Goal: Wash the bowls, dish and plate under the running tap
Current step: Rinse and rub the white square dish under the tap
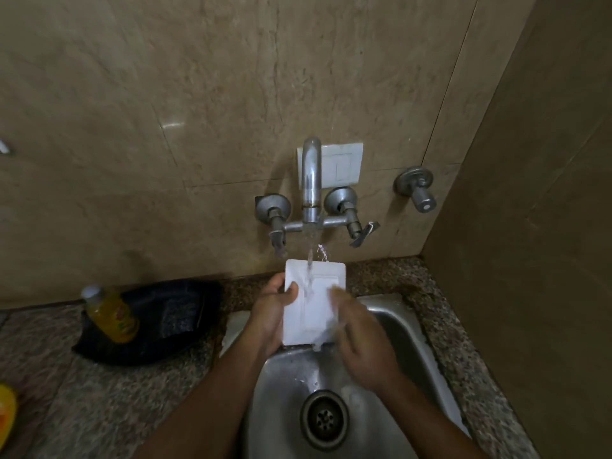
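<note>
I see the white rectangular dish held above the steel sink, directly under the water running from the tap. My left hand grips its left edge, thumb on the front. My right hand touches the right side, but it is blurred and I cannot tell its fingers.

I can read no text anywhere. The yellow bottle at nine o'clock on the surface carries a label, but its print is too blurred to make out.
</note>
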The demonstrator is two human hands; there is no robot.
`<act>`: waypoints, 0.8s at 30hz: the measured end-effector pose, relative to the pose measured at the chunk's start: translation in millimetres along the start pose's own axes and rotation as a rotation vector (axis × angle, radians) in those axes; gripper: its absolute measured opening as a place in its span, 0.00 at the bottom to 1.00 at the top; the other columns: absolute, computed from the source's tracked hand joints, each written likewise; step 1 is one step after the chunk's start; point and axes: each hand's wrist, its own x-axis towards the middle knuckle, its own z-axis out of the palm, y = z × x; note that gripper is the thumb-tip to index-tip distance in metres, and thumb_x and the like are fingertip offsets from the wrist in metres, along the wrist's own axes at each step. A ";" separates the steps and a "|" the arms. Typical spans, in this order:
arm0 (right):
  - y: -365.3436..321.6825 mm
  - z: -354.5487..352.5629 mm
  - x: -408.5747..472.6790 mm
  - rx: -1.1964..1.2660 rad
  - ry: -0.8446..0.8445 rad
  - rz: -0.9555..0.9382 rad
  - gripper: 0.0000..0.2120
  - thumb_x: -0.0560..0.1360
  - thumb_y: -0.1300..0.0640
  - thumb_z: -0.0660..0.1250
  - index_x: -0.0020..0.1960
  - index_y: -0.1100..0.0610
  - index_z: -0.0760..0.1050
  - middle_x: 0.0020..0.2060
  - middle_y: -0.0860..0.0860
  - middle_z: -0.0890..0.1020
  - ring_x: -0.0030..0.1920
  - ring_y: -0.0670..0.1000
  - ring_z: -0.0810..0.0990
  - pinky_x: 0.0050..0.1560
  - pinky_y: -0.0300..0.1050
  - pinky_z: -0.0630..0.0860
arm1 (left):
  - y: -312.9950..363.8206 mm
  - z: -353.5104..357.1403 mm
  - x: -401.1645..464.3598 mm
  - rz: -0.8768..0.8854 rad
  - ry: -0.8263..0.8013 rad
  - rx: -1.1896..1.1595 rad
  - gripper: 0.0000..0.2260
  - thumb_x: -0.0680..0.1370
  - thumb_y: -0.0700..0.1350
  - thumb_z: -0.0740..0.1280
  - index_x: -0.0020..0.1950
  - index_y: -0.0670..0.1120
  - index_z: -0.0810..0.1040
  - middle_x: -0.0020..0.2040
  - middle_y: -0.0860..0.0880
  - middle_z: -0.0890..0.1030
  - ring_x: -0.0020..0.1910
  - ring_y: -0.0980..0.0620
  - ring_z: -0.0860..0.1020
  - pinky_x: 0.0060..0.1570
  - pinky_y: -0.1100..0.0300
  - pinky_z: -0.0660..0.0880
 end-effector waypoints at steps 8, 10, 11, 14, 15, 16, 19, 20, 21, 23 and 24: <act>-6.8 -4.4 21.6 0.821 0.124 0.578 0.21 0.81 0.64 0.62 0.70 0.46 0.67 0.57 0.49 0.81 0.52 0.40 0.81 0.44 0.33 0.77 | -13.2 -21.8 -16.7 -0.025 -0.073 -0.023 0.14 0.77 0.36 0.65 0.63 0.40 0.77 0.57 0.37 0.83 0.53 0.37 0.82 0.54 0.42 0.77; -10.6 -3.4 24.3 0.818 0.123 0.572 0.20 0.81 0.66 0.61 0.67 0.47 0.70 0.51 0.48 0.83 0.50 0.42 0.83 0.46 0.35 0.79 | -12.1 -30.1 -20.1 -0.019 -0.070 -0.044 0.15 0.76 0.35 0.65 0.63 0.38 0.76 0.58 0.36 0.82 0.53 0.37 0.82 0.53 0.44 0.78; -14.2 -3.0 25.4 0.820 0.123 0.560 0.20 0.80 0.67 0.61 0.66 0.47 0.71 0.49 0.48 0.84 0.50 0.44 0.83 0.46 0.36 0.79 | -12.3 -34.4 -20.8 -0.016 -0.066 -0.048 0.16 0.76 0.35 0.66 0.64 0.38 0.76 0.58 0.36 0.82 0.53 0.37 0.82 0.52 0.45 0.79; -20.7 -2.3 26.9 0.832 0.116 0.533 0.19 0.80 0.68 0.62 0.64 0.48 0.72 0.48 0.53 0.85 0.50 0.48 0.83 0.46 0.38 0.79 | -11.1 -43.5 -24.2 -0.013 -0.054 -0.046 0.17 0.75 0.37 0.67 0.64 0.38 0.77 0.59 0.36 0.82 0.56 0.35 0.81 0.55 0.42 0.78; -21.8 -2.8 27.9 0.844 0.109 0.535 0.19 0.80 0.68 0.62 0.63 0.47 0.73 0.49 0.53 0.85 0.51 0.49 0.83 0.47 0.39 0.80 | -10.9 -45.7 -25.0 -0.010 -0.046 -0.039 0.16 0.75 0.37 0.67 0.63 0.38 0.77 0.58 0.37 0.82 0.56 0.36 0.81 0.56 0.41 0.78; -22.4 -3.5 28.3 0.851 0.098 0.538 0.19 0.80 0.67 0.62 0.62 0.46 0.73 0.49 0.53 0.85 0.51 0.49 0.83 0.47 0.40 0.80 | -10.6 -46.9 -26.2 -0.004 -0.042 -0.037 0.15 0.76 0.35 0.65 0.63 0.37 0.77 0.58 0.37 0.82 0.56 0.36 0.81 0.56 0.43 0.78; -23.4 -6.7 28.0 0.879 0.070 0.557 0.19 0.79 0.67 0.62 0.61 0.45 0.74 0.51 0.50 0.85 0.52 0.50 0.84 0.48 0.46 0.81 | -10.1 -48.1 -30.1 0.002 -0.049 -0.021 0.13 0.78 0.32 0.63 0.62 0.36 0.77 0.57 0.37 0.83 0.55 0.39 0.82 0.54 0.47 0.80; -23.0 -7.8 27.3 0.889 0.058 0.564 0.19 0.80 0.67 0.62 0.61 0.45 0.74 0.51 0.49 0.85 0.52 0.50 0.84 0.48 0.47 0.81 | -10.2 -48.7 -31.1 0.001 -0.047 -0.011 0.13 0.78 0.32 0.62 0.62 0.35 0.77 0.57 0.36 0.83 0.55 0.39 0.82 0.55 0.46 0.79; -22.5 -8.5 26.9 0.904 0.050 0.571 0.18 0.79 0.67 0.62 0.62 0.46 0.75 0.51 0.49 0.86 0.51 0.51 0.84 0.46 0.48 0.82 | -10.5 -49.5 -31.3 0.001 -0.048 0.001 0.13 0.78 0.32 0.62 0.63 0.35 0.76 0.58 0.36 0.82 0.56 0.38 0.81 0.57 0.44 0.78; -19.4 -9.2 26.3 0.939 0.061 0.593 0.18 0.79 0.67 0.62 0.62 0.49 0.75 0.51 0.49 0.86 0.51 0.53 0.84 0.43 0.47 0.81 | -11.3 -49.2 -31.9 -0.002 -0.062 0.027 0.14 0.79 0.32 0.62 0.63 0.35 0.76 0.59 0.35 0.82 0.59 0.36 0.80 0.62 0.38 0.74; -17.7 -9.0 26.8 0.956 0.073 0.609 0.17 0.79 0.67 0.62 0.62 0.50 0.76 0.52 0.49 0.86 0.52 0.53 0.84 0.44 0.48 0.80 | -11.6 -48.3 -32.1 -0.003 -0.064 0.028 0.14 0.79 0.32 0.62 0.64 0.35 0.76 0.59 0.36 0.81 0.60 0.35 0.79 0.62 0.37 0.73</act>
